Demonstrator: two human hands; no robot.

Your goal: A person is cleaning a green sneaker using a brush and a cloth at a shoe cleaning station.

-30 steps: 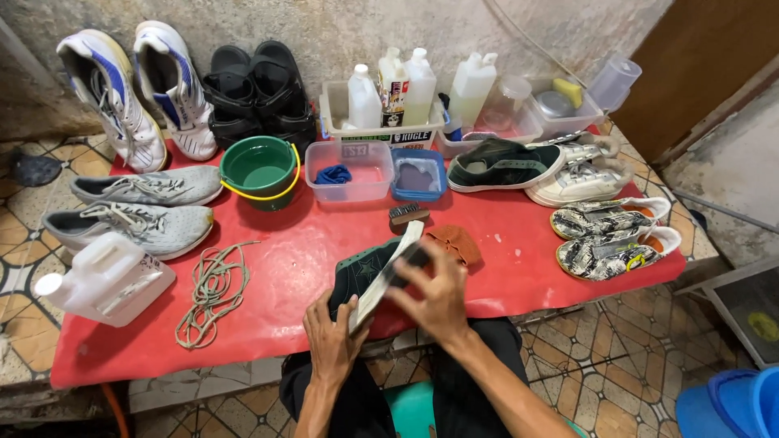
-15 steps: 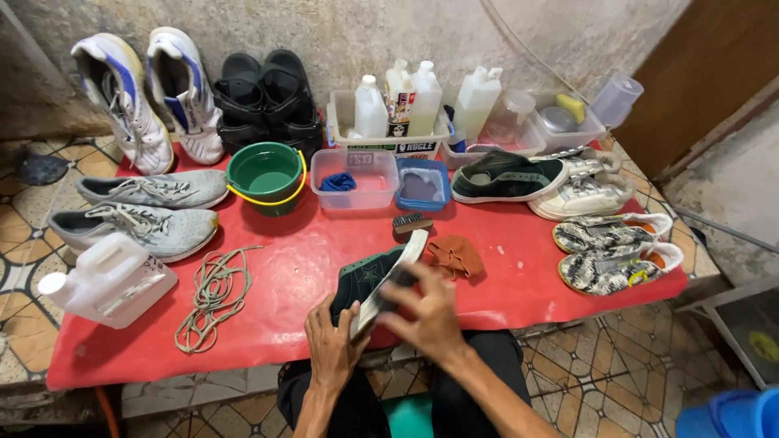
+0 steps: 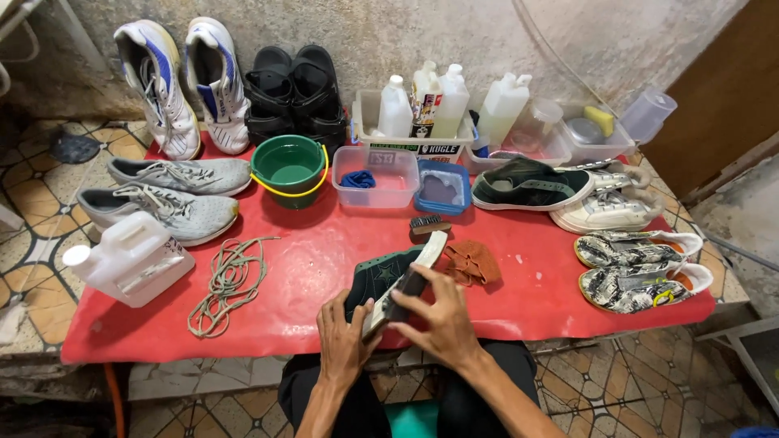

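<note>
dark green sneaker (image 3: 377, 276) with a pale sole is shown tipped on its side at the near edge of the red table (image 3: 308, 268), sole turned toward the right hand (image 3: 438, 316).

head view: the sneaker is clasped at its heel end by the left hand (image 3: 345, 337), fingers closed around the upper. the right hand is laid over the sole edge, fingers curled on something dark; whether a brush or a cloth is pinched there cannot be told. a small brush (image 3: 428, 225) and a rust-brown cloth (image 3: 472, 261) lie just beyond the toe. a loose tangle of laces (image 3: 227, 282) and a white jug (image 3: 130, 259) rest to the left, near a pair of grey running shoes (image 3: 166, 199). a green bucket (image 3: 290, 169), two plastic tubs (image 3: 406, 178) and a tray of bottles (image 3: 430, 109) stand further back; the matching green sneaker (image 3: 527, 185) and other pairs lie to the right.

handling, as judged: the sneaker is taken to be light, with a soft canvas upper that yields under pressure and a stiffer rubber sole. a wet sole may be slippery. a firm hold is best taken at the heel counter or around the midfoot, where the sole resists twisting.
</note>
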